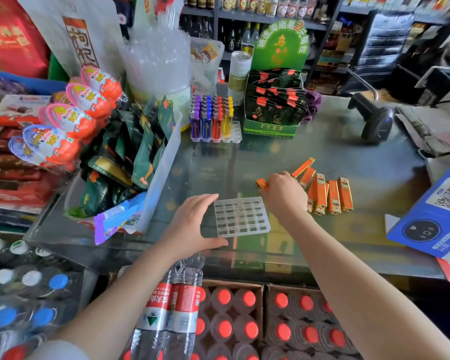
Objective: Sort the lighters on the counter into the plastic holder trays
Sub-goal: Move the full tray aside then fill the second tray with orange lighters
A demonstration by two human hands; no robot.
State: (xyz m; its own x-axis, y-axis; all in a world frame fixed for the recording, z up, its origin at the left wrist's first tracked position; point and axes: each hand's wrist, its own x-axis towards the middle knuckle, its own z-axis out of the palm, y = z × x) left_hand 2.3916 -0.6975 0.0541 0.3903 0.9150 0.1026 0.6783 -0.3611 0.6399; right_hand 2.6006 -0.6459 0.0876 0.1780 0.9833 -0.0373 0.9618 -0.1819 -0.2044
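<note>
**Orange lighter lifted toward empty tray at shop counter**

An orange lighter is pinched in the grip of the right hand, just behind the clear tray on the glass counter. The left hand is laid against the tray's left edge, its grip wide, with fingers and thumb spread along the side and nothing held. The remaining orange lighters are left lying flat in a loose row just right of the right hand.

The step is judged to be the seating of the first lighter. It is best done with the lighter turned upright, its base lined up over one cell and pressed straight down while the tray is kept steadied, since so light a tray could be tipped or pushed along the glass. A corner cell would best be filled first, so that rows can be kept orderly.

No lighter is seen in the near tray's cells. A second tray at the back is loaded with upright purple, blue, red and yellow lighters in colour columns; its right-hand cells are unfilled. Dark packets are held in a green box beside it.
</note>
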